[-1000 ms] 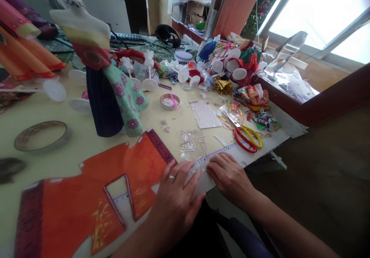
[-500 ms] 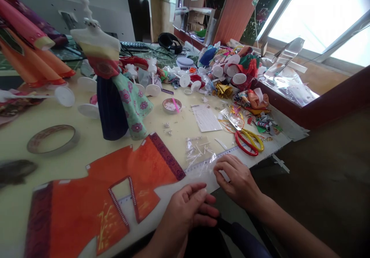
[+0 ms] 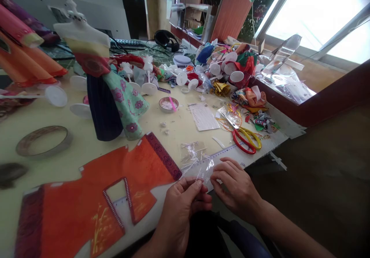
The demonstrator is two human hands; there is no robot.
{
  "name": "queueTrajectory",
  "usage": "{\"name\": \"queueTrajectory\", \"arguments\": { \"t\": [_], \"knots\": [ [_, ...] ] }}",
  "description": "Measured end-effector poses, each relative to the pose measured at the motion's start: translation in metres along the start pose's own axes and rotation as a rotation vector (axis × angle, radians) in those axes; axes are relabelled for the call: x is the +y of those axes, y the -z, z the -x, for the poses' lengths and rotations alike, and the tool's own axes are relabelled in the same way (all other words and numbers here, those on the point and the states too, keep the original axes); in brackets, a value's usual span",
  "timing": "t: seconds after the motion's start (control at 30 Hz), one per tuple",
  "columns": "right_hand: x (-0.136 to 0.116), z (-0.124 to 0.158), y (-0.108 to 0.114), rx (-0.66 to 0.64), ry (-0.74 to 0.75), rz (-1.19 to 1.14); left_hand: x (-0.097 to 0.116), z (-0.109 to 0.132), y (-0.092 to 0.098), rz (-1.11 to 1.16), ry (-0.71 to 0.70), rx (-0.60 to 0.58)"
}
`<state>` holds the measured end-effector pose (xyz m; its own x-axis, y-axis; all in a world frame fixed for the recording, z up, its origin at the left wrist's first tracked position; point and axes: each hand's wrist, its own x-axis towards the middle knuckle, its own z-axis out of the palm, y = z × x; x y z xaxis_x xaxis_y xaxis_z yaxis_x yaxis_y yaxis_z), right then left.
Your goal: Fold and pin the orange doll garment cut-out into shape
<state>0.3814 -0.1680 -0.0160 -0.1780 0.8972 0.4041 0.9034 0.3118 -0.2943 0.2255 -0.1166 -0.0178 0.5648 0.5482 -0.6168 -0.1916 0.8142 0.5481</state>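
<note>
Your two hands are both at the table's near edge, close together but not touching. Your left hand [image 3: 180, 206] has thumb and fingertips pinched together on the lower edge of a clear plastic bag [image 3: 196, 159], while your right hand [image 3: 237, 188] sits just beside it, fingers curled with their tips against the bag. Whether that hand is gripping or only resting, you can't tell from here.

The one bag lies partly over a clear ruler [image 3: 225, 152] with purple markings, and it holds many thin pale sticks and beads, too small to count. Left of it lies one flat orange paper garment cut-out [image 3: 95, 200], its dark patterned bands running along the edges.

Beyond that, you have one dressed figure on a stand [image 3: 104, 96], one roll of tape [image 3: 43, 142], one small dish [image 3: 168, 104] with a pink stick in it, and one sheet of printed paper [image 3: 204, 116]. There's also one pair of scissors [image 3: 244, 140] with red and yellow handles, and one set of headphones [image 3: 166, 40] — plus at least ten round white plastic stands [image 3: 237, 76], scattered among fabric scraps.
</note>
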Motion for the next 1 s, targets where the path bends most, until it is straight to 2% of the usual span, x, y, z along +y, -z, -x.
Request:
{"name": "queueTrajectory", "arguments": {
  "t": [0.1, 0.3, 0.47, 1.0],
  "knots": [
    [-0.002, -0.001, 0.002, -0.002, 0.003, -0.032, 0.000, -0.002, 0.000, -0.005, -0.015, -0.001],
    [-0.012, -0.005, 0.009, 0.082, -0.042, -0.135, -0.002, -0.004, 0.001, -0.087, -0.084, 0.000],
    [-0.018, -0.011, 0.009, -0.025, -0.088, -0.127, -0.002, -0.005, 0.003, -0.181, -0.172, -0.003],
    [-0.012, -0.021, 0.015, -0.169, -0.167, -0.207, 0.006, -0.009, 0.003, -0.482, -0.304, -0.006]
  ]
}}
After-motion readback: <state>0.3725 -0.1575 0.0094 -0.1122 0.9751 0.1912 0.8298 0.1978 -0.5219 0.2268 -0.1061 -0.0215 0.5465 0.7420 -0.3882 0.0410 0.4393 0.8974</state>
